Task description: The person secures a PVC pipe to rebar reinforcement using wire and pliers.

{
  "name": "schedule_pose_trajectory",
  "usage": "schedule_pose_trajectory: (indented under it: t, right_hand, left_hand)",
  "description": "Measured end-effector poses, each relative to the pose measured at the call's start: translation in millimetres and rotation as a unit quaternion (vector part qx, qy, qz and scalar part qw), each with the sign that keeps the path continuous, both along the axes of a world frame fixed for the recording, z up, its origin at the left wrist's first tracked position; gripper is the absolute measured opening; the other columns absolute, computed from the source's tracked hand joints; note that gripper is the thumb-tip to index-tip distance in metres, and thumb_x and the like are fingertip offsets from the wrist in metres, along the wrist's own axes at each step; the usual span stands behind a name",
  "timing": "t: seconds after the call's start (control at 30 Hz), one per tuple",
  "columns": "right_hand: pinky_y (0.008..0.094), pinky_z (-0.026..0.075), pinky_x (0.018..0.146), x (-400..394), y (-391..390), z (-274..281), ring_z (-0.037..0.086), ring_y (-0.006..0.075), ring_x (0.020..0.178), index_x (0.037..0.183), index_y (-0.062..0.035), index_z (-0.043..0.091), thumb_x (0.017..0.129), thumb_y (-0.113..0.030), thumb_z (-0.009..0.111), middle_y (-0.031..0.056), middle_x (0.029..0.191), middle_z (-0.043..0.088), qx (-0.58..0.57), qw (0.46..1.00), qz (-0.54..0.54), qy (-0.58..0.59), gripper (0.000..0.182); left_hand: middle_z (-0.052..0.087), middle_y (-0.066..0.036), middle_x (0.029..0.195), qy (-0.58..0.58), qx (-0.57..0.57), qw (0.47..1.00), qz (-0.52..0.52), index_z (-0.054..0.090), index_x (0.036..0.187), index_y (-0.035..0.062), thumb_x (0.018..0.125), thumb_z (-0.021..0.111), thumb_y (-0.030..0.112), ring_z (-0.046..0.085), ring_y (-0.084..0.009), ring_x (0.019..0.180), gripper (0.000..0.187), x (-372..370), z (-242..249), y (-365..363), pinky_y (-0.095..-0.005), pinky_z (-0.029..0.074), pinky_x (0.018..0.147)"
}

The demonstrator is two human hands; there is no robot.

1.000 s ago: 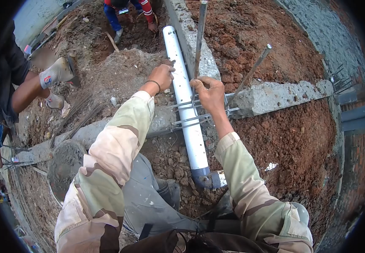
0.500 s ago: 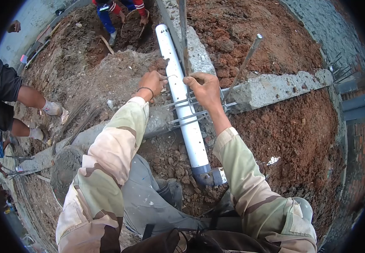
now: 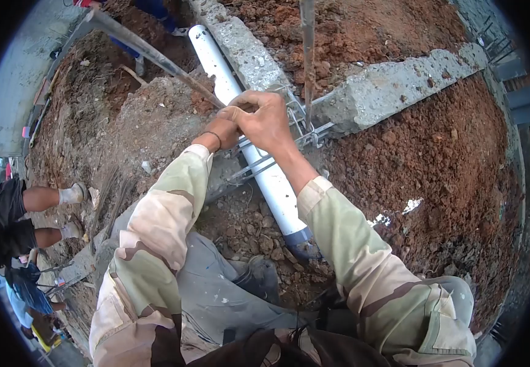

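Observation:
A white plastic pipe with a grey fitting at its near end runs through a gap in a concrete beam. Over the pipe, my right hand is closed, its fingers bent across those of my left hand, also closed. What the fingers pinch is hidden; I cannot tell what it is. A steel rod slants down to the fingertips. Bare reinforcing bars cross the pipe just below my hands. A second steel rod stands upright to the right.
The concrete beam extends right, and another concrete beam runs away beside the pipe. Reddish soil lies to the right. Someone's legs are at left; another person's legs show at the top, by a dug hole.
My hands, apart on either side of the pipe before, have come together, the right moving left onto the left. The view has shifted, and the nearer rod now appears slanted.

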State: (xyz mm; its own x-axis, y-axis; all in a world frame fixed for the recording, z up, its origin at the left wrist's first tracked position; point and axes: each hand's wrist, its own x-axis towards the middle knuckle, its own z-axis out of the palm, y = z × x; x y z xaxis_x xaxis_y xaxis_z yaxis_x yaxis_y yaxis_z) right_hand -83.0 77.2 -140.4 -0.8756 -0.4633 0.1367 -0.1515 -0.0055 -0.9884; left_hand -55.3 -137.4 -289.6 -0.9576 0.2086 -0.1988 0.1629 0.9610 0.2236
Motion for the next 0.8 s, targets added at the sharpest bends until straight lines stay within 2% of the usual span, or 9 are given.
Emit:
schedule_pose_trajectory:
  t: [0.07, 0.2, 0.33, 0.6, 0.67, 0.8]
  right_hand:
    - [0.0311, 0.055, 0.068, 7, -4, -2, 0.072, 0.0153, 0.072, 0.086, -0.002, 0.08, 0.079, -0.021, 0.087, 0.0095, 0.079, 0.077, -0.021, 0.999, -0.047, 0.003, 0.021]
    - [0.036, 0.053, 0.066, 23, -7, -2, 0.071, 0.0252, 0.069, 0.078, -0.0046, 0.078, 0.075, -0.031, 0.089, 0.0103, 0.077, 0.075, -0.035, 0.992, -0.119, -0.02, 0.028]
    - [0.0393, 0.052, 0.064, 31, -12, -10, 0.071, 0.0306, 0.07, 0.083, -0.0045, 0.076, 0.075, -0.029, 0.089, 0.0142, 0.08, 0.074, -0.071, 0.982, -0.176, -0.014, 0.029]
    - [0.0409, 0.051, 0.064, 39, -18, -9, 0.07, 0.0313, 0.071, 0.083, -0.0032, 0.073, 0.075, -0.031, 0.089, 0.0129, 0.08, 0.072, -0.084, 0.974, -0.21, 0.001, 0.033]
    - [0.0407, 0.051, 0.066, 42, -23, -10, 0.07, 0.0307, 0.074, 0.082, -0.003, 0.072, 0.076, -0.031, 0.088, 0.0122, 0.082, 0.072, -0.058, 0.964, -0.258, 0.032, 0.033]
    - [0.0393, 0.053, 0.069, 41, -19, -8, 0.071, 0.0302, 0.076, 0.085, -0.0023, 0.073, 0.079, -0.032, 0.086, 0.012, 0.085, 0.073, -0.072, 0.972, -0.222, 0.009, 0.033]
  left_hand:
    - [0.075, -0.014, 0.113, -0.011, 0.008, 1.0, -0.018, 0.074, 0.115, 0.0123, 0.089, 0.07, 0.015, 0.07, -0.0296, 0.109, 0.027, 2, 22, 7, -0.0435, 0.053, 0.097]
    - [0.075, -0.013, 0.11, -0.03, 0.095, 0.994, 0.039, 0.074, 0.114, 0.0111, 0.088, 0.072, 0.015, 0.069, -0.0279, 0.107, 0.026, 12, 55, -1, -0.0422, 0.053, 0.096]
    - [0.075, -0.011, 0.108, -0.032, 0.154, 0.983, 0.089, 0.074, 0.112, 0.0099, 0.088, 0.074, 0.016, 0.069, -0.0263, 0.104, 0.026, 19, 77, -8, -0.041, 0.053, 0.094]
    - [0.075, -0.009, 0.103, -0.029, 0.222, 0.966, 0.129, 0.075, 0.109, 0.0075, 0.086, 0.077, 0.017, 0.069, -0.0229, 0.099, 0.025, 26, 86, -1, -0.0386, 0.053, 0.09]
    - [0.076, -0.008, 0.102, -0.026, 0.239, 0.961, 0.133, 0.075, 0.109, 0.0069, 0.086, 0.078, 0.018, 0.069, -0.0221, 0.098, 0.025, 27, 83, 3, -0.038, 0.053, 0.089]
    - [0.076, -0.007, 0.099, -0.017, 0.282, 0.949, 0.138, 0.076, 0.107, 0.0057, 0.086, 0.08, 0.018, 0.068, -0.0204, 0.095, 0.025, 27, 76, 10, -0.0368, 0.053, 0.088]
